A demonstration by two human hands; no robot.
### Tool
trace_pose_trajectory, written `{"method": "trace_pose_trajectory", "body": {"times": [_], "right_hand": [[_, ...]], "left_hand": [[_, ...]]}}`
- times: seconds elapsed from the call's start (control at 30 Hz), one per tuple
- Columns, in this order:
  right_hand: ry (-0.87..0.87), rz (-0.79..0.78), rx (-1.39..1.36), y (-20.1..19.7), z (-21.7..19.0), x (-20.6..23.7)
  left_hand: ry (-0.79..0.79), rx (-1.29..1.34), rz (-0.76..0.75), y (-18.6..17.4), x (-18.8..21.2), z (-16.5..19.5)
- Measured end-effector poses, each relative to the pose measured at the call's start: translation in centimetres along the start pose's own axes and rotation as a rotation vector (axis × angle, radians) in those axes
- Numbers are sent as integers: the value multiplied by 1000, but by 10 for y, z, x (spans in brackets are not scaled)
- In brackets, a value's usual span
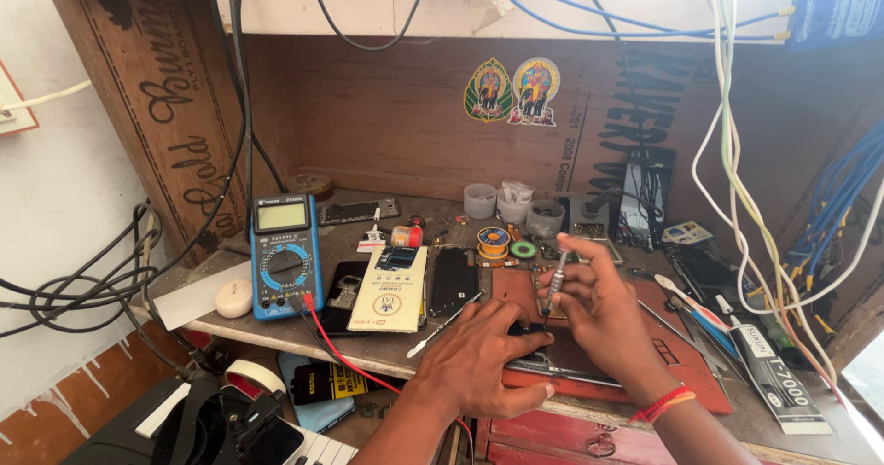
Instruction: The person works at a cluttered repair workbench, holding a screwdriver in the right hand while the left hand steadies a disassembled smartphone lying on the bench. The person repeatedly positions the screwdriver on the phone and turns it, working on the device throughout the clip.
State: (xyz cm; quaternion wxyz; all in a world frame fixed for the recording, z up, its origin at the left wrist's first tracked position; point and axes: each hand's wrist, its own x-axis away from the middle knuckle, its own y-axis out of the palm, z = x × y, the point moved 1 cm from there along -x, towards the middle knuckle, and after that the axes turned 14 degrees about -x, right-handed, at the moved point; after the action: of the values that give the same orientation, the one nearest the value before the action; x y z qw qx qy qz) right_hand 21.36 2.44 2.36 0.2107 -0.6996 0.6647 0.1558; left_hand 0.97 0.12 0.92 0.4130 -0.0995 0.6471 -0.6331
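Screwdriver (555, 285) upright in closed right hand (599, 308), above phone (552, 354) under flat left hand (483, 350).

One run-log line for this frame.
left hand: pressing opened phone onto red mat | right hand: screwdriver upright, tip on phone

shiny metal screwdriver (555, 283), matt red mat (681, 364), rough wooden bench (276, 331).

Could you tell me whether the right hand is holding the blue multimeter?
No, the right hand grips a small screwdriver upright, while the blue multimeter lies untouched at the left.
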Motion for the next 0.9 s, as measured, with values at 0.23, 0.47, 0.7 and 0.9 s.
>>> {"method": "trace_pose_trajectory", "body": {"times": [0.23,0.47,0.7,0.9], "right_hand": [[3,66,189,1,-1,-4],[-6,79,122,1,0,-6],[-179,91,83,7,3,-1],[-180,140,142,3,0,0]], "left_hand": [[12,-5,-6,-1,-1,1],[14,-4,2,-1,0,1],[32,-15,14,-2,0,1],[33,-12,26,-2,0,1]]}}
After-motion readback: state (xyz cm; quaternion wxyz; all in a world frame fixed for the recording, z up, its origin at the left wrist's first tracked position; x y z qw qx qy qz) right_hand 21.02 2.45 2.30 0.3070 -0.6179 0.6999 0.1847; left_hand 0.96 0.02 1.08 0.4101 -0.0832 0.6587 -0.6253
